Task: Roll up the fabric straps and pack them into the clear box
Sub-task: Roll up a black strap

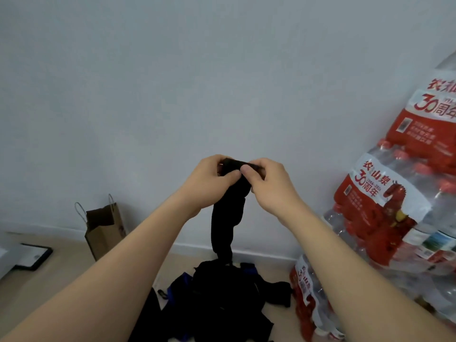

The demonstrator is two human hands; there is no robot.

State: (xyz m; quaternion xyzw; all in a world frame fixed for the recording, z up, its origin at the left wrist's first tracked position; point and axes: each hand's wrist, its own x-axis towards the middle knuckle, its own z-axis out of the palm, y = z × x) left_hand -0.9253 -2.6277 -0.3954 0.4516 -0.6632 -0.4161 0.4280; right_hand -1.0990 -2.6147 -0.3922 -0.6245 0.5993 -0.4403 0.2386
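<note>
The left hand (207, 183) and the right hand (274, 191) are held up close together, almost touching at the thumbs. Each hand pinches the top end of one black strap (225, 223) between thumb and curled fingers. The first turn of the roll seems to be only starting there, so the grip is small.

I think the risk is this: if one thumb lets go too early, the first turn opens again and the roll becomes loose. The hanging part also looks folded and a little twisted, which could make the roll crooked and too thick to pack well.

From the hands the strap hangs straight down between the two forearms. Its lower end reaches the dark pile of straps (222, 299) on the floor (61, 280) below the hands. I cannot tell if it is tangled there - if it is, pulling up could drag other straps with it.

Farther away, beyond and left of the left hand, a brown paper bag (104, 233) stands by the wall (172, 70). To the right of the right hand are stacked packs of water bottles (399, 193). The clear box is not in view.
</note>
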